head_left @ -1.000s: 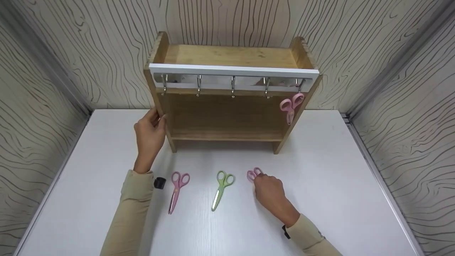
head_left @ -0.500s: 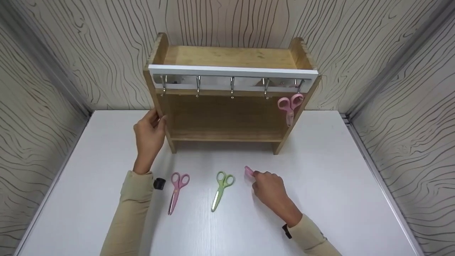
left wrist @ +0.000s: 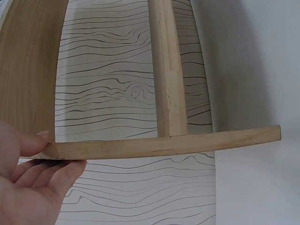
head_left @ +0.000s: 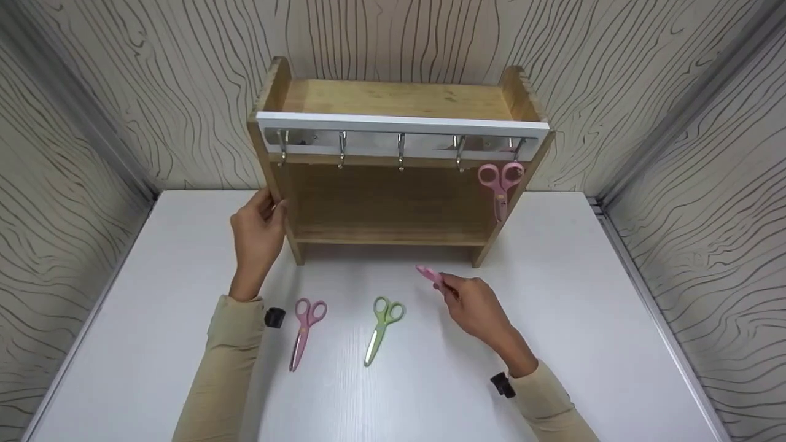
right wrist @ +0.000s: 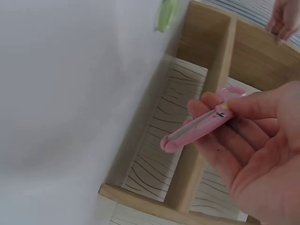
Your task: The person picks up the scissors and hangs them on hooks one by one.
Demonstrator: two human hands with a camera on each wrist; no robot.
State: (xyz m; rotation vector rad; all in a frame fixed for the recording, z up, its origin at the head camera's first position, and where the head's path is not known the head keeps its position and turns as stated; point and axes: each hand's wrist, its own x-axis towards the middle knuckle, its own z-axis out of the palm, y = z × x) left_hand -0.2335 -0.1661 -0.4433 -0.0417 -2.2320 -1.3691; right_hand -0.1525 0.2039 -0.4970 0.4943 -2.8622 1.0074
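My left hand (head_left: 258,230) grips the left side panel of a wooden shelf (head_left: 393,236), thumb on the near face and fingers behind, as the left wrist view (left wrist: 37,176) also shows. With my right hand (head_left: 482,307) I pinch a pair of pink scissors (right wrist: 201,125) near the pivot, the closed blades lying over the fingers. They are raised above the table, handles toward the shelf. Other pink scissors (head_left: 501,184) hang by a handle loop from the rightmost hook. On the table lie green scissors (head_left: 383,325) and, further left, pink scissors (head_left: 304,331).
A white rail (head_left: 402,121) with several metal hooks (head_left: 401,150) runs along the shelf's upper front. The white table (head_left: 614,344) is bordered by wood-patterned walls (head_left: 694,92) at the back and sides.
My right hand has lifted the pink scissors off the table and moved toward the shelf. The hanging scissors have swung slightly. My left hand stays at the side panel.
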